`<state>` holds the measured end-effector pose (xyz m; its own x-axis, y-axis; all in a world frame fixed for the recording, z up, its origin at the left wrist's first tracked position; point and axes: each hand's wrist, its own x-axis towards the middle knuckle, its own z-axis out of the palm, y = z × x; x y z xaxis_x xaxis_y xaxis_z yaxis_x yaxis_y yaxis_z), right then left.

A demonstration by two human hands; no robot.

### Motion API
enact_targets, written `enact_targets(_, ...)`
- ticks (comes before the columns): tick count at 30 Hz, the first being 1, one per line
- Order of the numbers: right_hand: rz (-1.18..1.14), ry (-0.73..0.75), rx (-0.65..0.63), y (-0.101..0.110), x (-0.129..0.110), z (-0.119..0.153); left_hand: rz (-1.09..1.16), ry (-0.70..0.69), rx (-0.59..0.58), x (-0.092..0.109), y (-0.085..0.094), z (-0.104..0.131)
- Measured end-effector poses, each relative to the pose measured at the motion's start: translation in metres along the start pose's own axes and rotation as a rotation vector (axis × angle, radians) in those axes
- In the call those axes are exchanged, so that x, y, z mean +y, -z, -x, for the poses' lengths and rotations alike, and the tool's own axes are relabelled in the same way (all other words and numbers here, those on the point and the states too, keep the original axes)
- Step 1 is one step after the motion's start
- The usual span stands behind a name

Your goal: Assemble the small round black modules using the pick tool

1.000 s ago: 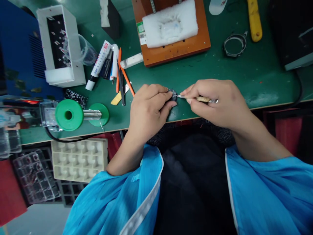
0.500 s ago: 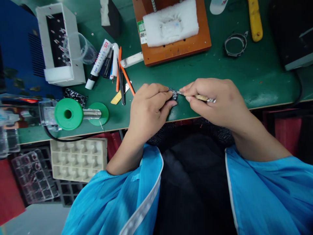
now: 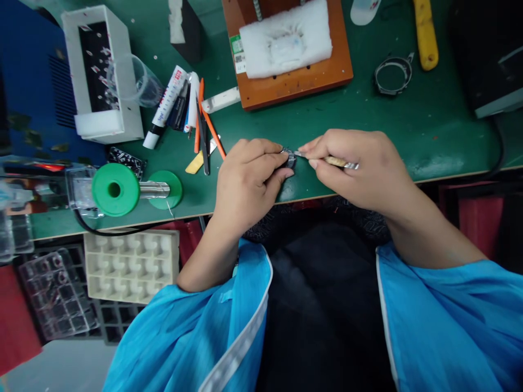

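At near edge of green workbench [image 3: 453, 139]: small dark part [image 3: 291, 159], pinched by fingers and thumb of left hand [image 3: 247, 177]. Held like pen in right hand [image 3: 363, 166]: slim tool [image 3: 335, 161], tip touching or just beside the part. Probably light and stiff, perhaps fragile; better to grasp by outer sides, away from tip.

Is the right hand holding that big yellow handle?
No, the right hand holds a thin tool, while the yellow handle lies on the green table.
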<state>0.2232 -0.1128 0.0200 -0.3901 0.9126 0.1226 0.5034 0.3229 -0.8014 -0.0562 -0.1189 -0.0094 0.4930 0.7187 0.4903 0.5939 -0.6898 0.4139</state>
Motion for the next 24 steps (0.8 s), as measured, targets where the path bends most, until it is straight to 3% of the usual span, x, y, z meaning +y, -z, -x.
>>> enact_targets(24,0.028,-0.011,-0.045,0.0021,0.0011,0.0044,0.03,0.033,0.0,0.0006,0.0003,0.0004)
